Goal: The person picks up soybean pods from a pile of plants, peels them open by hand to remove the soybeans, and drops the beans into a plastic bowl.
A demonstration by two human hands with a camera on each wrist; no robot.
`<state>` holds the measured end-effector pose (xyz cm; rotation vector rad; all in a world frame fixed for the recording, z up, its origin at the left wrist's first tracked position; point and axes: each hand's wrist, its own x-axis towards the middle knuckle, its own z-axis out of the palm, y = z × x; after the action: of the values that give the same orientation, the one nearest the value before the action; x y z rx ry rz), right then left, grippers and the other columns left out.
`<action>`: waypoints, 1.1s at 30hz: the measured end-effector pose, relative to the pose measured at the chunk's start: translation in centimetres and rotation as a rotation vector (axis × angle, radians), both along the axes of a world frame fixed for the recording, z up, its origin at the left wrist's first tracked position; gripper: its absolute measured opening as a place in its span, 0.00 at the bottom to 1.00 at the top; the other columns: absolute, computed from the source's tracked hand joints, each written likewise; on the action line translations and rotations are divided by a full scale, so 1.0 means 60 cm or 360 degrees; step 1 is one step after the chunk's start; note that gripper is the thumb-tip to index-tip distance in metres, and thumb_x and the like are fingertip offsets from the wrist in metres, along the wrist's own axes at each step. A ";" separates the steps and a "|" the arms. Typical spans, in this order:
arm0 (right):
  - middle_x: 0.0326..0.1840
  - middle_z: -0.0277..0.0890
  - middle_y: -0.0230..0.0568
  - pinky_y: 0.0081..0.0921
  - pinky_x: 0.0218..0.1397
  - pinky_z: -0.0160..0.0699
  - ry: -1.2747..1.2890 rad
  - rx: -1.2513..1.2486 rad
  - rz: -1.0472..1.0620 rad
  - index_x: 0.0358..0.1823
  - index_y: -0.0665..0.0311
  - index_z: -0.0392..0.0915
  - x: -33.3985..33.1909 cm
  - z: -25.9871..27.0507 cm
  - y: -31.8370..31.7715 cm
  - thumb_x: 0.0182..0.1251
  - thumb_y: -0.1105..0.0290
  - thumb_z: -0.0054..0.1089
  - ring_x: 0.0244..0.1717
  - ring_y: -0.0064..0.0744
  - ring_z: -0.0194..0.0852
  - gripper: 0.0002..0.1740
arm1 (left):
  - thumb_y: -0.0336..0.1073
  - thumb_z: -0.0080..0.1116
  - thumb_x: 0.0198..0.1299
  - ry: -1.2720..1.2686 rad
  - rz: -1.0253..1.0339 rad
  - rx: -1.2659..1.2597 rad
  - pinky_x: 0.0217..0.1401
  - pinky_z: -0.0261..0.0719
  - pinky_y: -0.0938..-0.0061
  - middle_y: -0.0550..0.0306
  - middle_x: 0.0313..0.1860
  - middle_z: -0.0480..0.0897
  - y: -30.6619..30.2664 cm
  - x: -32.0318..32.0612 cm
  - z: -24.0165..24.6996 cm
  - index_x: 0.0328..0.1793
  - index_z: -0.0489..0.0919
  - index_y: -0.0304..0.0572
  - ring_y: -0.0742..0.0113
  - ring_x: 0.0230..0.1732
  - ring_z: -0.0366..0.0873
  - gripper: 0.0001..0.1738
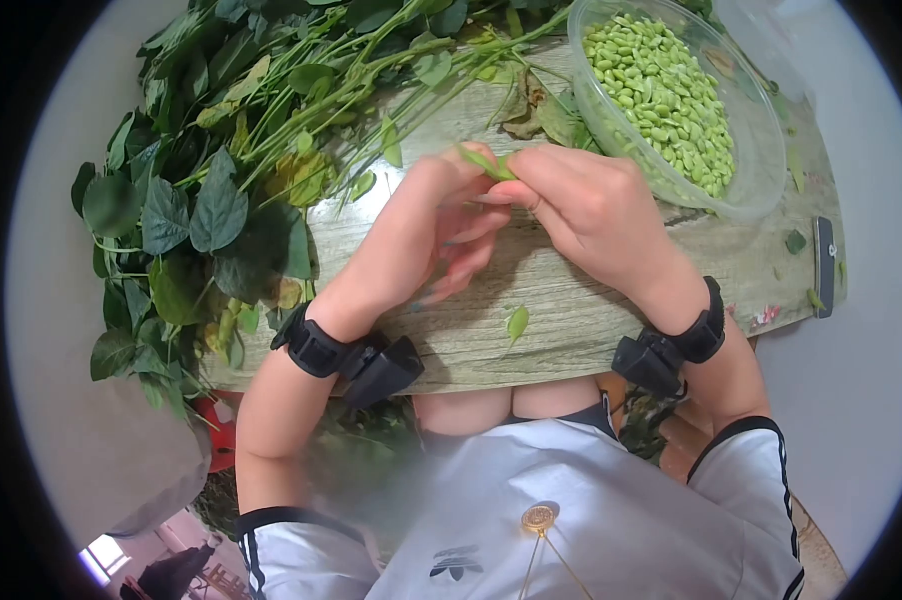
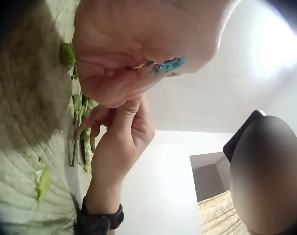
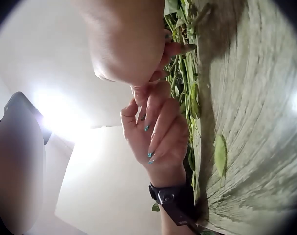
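Note:
Over the table, my left hand point(image 1: 426, 230) and right hand point(image 1: 596, 210) meet at a green soybean pod point(image 1: 484, 162). Thumb and forefinger of the left hand pinch one end, its other fingers loosely curled below. The right hand pinches the pod at its other end with thumb and fingertips. In both wrist views the fingers hide the pod. A loose pod point(image 1: 518, 322) lies on the wood nearer the body, seen also as a flat green pod point(image 3: 220, 155) in the right wrist view. Shelled green soybeans point(image 1: 661, 100) fill much of a clear plastic tub point(image 1: 761, 185) beyond the right hand.
Leafy soybean stalks point(image 1: 301, 110) are heaped across the table's left and far side. Dry leaves point(image 1: 531, 105) lie between the heap and the tub. A dark metal latch-like piece point(image 1: 823, 265) is at the right edge of the wooden table point(image 1: 451, 345).

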<state>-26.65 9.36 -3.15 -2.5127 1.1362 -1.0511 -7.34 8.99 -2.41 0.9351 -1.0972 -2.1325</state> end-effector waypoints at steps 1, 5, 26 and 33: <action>0.28 0.75 0.41 0.35 0.29 0.74 0.0062 -0.0006 -0.0002 0.37 0.62 0.76 0.000 0.000 0.000 0.65 0.67 0.61 0.29 0.43 0.77 0.07 | 0.60 0.40 0.67 0.0002 0.0011 0.0003 0.15 0.59 0.79 0.63 0.30 0.68 0.000 0.000 -0.001 0.49 0.67 0.48 0.74 0.20 0.63 0.24; 0.27 0.75 0.39 0.35 0.29 0.75 0.0087 -0.0032 0.0012 0.35 0.61 0.75 0.000 -0.007 -0.002 0.65 0.67 0.60 0.29 0.41 0.78 0.06 | 0.59 0.38 0.69 -0.0069 0.0022 0.0046 0.15 0.58 0.80 0.63 0.27 0.67 -0.001 -0.003 -0.009 0.47 0.67 0.47 0.75 0.19 0.61 0.23; 0.22 0.75 0.47 0.31 0.25 0.70 -0.0627 0.0941 -0.0069 0.41 0.69 0.79 0.013 0.010 0.005 0.77 0.60 0.48 0.20 0.41 0.73 0.18 | 0.37 0.42 0.69 -0.0619 0.0118 -0.0890 0.20 0.62 0.82 0.66 0.17 0.68 -0.008 0.002 0.016 0.34 0.73 0.36 0.81 0.18 0.64 0.14; 0.24 0.73 0.53 0.38 0.30 0.70 -0.0530 0.0814 -0.0097 0.38 0.69 0.78 0.009 0.011 0.006 0.76 0.64 0.49 0.27 0.54 0.73 0.15 | 0.38 0.45 0.69 -0.0635 -0.0012 -0.0957 0.15 0.58 0.82 0.68 0.16 0.68 -0.013 0.006 0.009 0.37 0.75 0.37 0.81 0.13 0.63 0.13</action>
<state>-26.11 9.72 -2.48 -1.8449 1.1996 -0.9899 -6.95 8.18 -1.86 1.0652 -1.8023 -1.4914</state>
